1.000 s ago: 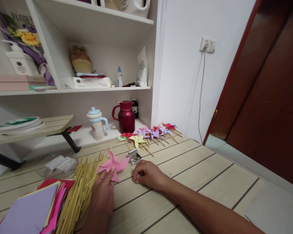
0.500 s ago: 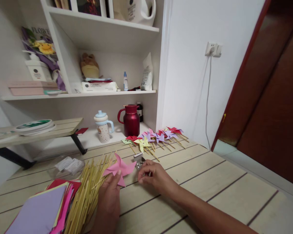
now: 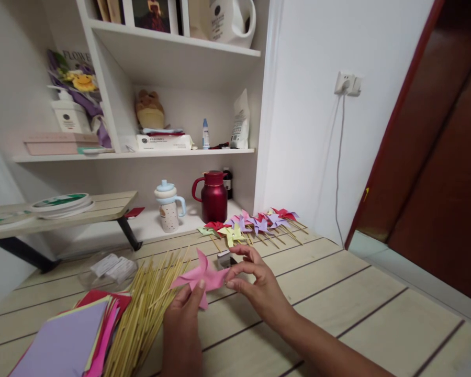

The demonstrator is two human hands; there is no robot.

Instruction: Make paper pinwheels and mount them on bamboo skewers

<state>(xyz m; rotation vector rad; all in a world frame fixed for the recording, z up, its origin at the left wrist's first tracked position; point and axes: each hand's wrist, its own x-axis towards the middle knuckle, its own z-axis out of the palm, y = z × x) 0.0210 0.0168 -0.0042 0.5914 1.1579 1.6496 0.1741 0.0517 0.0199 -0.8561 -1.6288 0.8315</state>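
Observation:
My left hand (image 3: pixel 184 319) holds a pink paper pinwheel (image 3: pixel 201 275) just above the wooden table (image 3: pixel 337 293). My right hand (image 3: pixel 259 285) is raised at the pinwheel's right blade, thumb and forefinger pinched together; whether something small sits between them I cannot tell. A small open metal tin (image 3: pixel 224 258) lies on the table just behind the pinwheel. A bundle of bamboo sticks (image 3: pixel 141 314) lies to the left of my left hand, beside a stack of coloured paper sheets (image 3: pixel 63 340).
A row of finished pinwheels on sticks (image 3: pixel 255 225) lies at the table's far edge. Behind stand a red jug (image 3: pixel 212 196) and a spotted cup (image 3: pixel 168 207). A clear plastic packet (image 3: pixel 110 267) lies at the left. White shelves, a wall socket with cable and a brown door surround the table.
My right hand lifted off the table near the tin and came to the pinwheel's right blade. My left hand raised the pinwheel slightly. The camera tilted up a little.

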